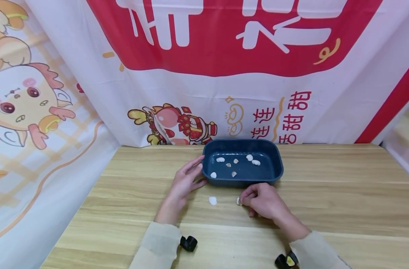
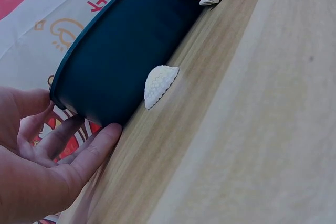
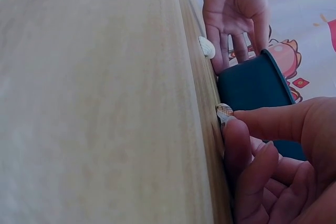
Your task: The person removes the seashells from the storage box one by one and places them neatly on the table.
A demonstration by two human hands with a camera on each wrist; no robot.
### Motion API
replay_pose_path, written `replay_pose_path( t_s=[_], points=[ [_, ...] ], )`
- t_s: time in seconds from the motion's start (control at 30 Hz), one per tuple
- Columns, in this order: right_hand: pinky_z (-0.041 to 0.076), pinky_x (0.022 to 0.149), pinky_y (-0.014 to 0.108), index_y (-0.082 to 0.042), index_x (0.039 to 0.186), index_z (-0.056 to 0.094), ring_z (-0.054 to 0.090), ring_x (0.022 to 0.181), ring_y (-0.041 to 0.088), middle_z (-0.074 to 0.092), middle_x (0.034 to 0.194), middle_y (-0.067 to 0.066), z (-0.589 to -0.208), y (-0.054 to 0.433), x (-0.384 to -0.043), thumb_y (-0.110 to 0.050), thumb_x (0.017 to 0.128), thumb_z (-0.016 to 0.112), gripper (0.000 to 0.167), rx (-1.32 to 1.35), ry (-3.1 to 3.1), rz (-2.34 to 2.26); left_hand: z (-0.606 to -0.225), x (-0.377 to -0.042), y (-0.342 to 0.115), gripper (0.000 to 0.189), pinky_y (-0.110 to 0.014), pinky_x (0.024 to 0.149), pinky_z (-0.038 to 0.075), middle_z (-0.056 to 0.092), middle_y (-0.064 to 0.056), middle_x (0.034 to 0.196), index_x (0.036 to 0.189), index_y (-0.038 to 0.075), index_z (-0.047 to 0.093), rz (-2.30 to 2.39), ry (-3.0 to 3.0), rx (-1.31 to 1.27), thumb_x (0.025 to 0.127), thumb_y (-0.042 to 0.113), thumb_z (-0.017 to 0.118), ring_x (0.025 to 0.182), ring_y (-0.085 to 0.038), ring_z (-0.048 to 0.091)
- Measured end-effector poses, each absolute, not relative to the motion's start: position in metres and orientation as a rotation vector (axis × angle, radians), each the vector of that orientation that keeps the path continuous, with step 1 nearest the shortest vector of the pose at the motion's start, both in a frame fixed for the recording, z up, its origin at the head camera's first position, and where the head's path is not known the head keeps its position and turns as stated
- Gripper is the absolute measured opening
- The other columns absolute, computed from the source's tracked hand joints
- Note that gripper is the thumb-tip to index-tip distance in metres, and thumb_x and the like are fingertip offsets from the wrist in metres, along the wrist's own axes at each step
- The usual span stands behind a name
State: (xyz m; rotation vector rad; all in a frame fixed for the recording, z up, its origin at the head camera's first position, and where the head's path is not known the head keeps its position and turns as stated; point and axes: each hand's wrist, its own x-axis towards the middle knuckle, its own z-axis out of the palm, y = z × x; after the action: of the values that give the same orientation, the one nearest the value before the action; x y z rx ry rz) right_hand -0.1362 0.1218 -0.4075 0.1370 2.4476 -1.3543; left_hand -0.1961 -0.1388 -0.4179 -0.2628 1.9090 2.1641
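Note:
A dark blue rectangular basin stands on the table, with several small seashells spread over its floor. My left hand touches the basin's left end, thumb near the rim and the other fingers extended along the wall. In front of the basin my right hand pinches a small ridged seashell with brownish markings between thumb and forefinger, low at the table. A white seashell lies on the wood between the two hands, just in front of the basin.
The wooden table reaches back to a printed cloth hanging right behind the basin. Another printed cloth hangs along the left side. Black wrist cameras sit at both sleeves.

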Motion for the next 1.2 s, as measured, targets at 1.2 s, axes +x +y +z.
replay_pose_path(
  t_s=[1.2],
  points=[
    [0.056,0.053,0.03,-0.009,0.093,0.08,0.064,0.057,0.019,0.075,0.081,0.003,-0.4113,0.1236,-0.1345,-0.015,0.098,0.078,0.007,0.118,2.473,-1.372,-0.4187,-0.194,-0.1382,0.036,-0.052,0.112,0.059,0.058,-0.002,0.162,0.145,0.039,0.066,2.161,1.921,-0.267,0.11,0.029,0.062,0.144,-0.03,0.061]
  ],
)
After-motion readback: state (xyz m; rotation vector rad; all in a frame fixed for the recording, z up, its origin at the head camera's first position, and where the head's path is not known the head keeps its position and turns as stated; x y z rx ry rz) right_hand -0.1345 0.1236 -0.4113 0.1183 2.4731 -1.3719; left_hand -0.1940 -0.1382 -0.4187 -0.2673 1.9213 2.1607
